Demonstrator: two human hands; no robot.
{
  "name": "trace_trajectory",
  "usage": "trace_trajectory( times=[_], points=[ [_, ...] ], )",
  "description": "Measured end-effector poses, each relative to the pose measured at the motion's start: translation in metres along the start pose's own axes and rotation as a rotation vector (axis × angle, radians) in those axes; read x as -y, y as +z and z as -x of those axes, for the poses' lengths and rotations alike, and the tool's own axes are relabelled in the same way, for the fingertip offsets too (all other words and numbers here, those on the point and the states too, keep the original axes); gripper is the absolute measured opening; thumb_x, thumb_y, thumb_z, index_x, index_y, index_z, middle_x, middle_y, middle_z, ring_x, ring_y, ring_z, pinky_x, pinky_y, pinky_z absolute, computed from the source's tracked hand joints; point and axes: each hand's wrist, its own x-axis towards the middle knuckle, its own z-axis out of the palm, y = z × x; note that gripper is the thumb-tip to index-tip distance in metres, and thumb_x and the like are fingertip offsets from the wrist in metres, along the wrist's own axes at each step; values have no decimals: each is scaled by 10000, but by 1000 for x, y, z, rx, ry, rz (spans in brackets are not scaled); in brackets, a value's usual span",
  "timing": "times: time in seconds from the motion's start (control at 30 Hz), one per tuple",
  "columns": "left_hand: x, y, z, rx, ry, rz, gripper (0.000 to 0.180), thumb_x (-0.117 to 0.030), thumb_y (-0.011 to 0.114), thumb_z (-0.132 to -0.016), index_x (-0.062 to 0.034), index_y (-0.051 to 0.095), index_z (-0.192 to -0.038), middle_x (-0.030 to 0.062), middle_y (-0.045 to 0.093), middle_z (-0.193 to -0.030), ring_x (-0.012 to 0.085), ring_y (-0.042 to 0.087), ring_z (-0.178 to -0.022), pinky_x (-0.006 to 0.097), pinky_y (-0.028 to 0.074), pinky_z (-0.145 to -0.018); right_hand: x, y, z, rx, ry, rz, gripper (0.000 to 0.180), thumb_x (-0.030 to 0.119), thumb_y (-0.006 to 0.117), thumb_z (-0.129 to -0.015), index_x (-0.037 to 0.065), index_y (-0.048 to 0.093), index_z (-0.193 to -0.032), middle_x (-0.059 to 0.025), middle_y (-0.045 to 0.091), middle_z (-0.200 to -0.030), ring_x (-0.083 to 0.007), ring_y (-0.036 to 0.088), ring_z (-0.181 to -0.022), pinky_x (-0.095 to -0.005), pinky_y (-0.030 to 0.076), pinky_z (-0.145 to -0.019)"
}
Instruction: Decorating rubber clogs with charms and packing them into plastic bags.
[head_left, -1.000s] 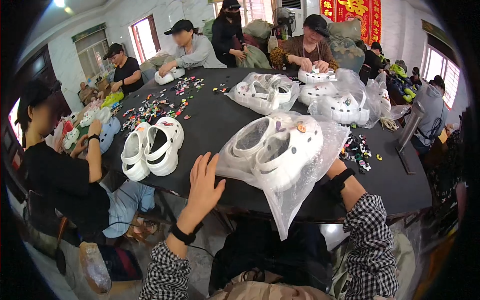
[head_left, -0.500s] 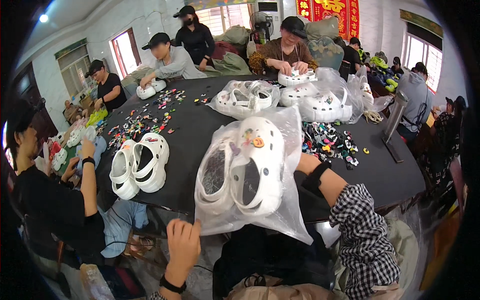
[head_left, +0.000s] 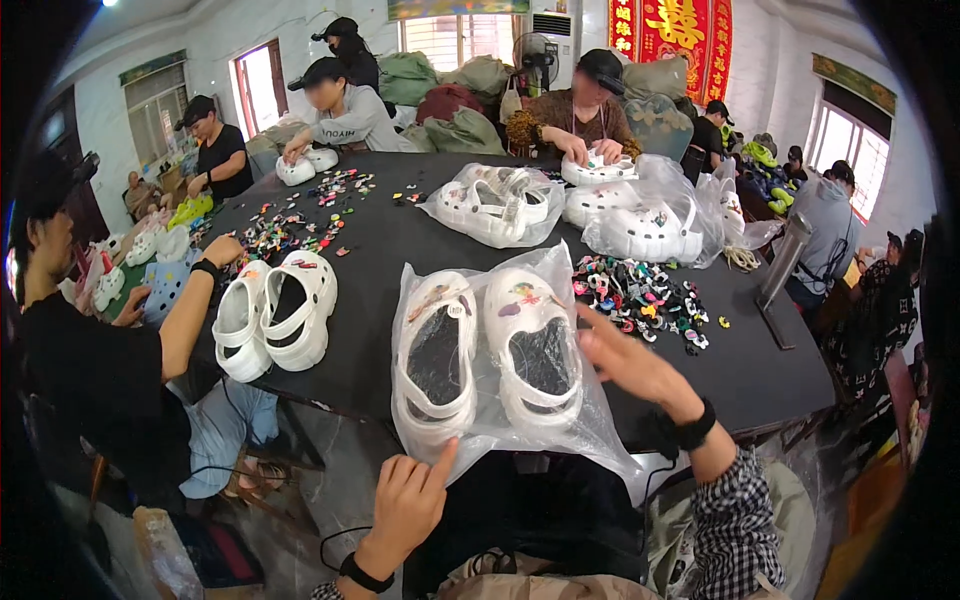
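A clear plastic bag (head_left: pixel 500 370) holding white clogs lies at the table's six o'clock edge; more bagged pairs (head_left: pixel 495 205) sit toward twelve; red banners (head_left: pixel 675 30) hang beyond.

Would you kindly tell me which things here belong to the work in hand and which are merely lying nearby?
In hand:
- clear plastic bag, touched by the right hand
- pair of white clogs inside it
- left hand, just below the bag's near edge

Lying about:
- loose colourful charms
- unbagged white clogs by a neighbour
- other bagged clogs
- black table
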Motion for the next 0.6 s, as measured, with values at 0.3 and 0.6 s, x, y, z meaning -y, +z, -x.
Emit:
trace_trajectory(
  times=[0.3,0.6],
  points=[
    [-8,17,-31,-55,37,8,638,-29,618,-799,-46,513,-1428,41,553,-798,225,539,-861,427,427,-922,-2,30,0,-59,-551,391,862,250,759,-864,-32,269,-1515,-275,372,-1499,-366,376,-1403,-394,316,-1149],
    [-12,3,-13,-104,-20,174,546,-14,684,-753,-24,556,-1284,78,583,-878,270,562,-913,454,434,-959,0,28,14,-222,-603,497,654,120,736,-854,-8,441,-1424,-249,431,-1449,-406,461,-1316,-408,405,-1078]
  ],
)
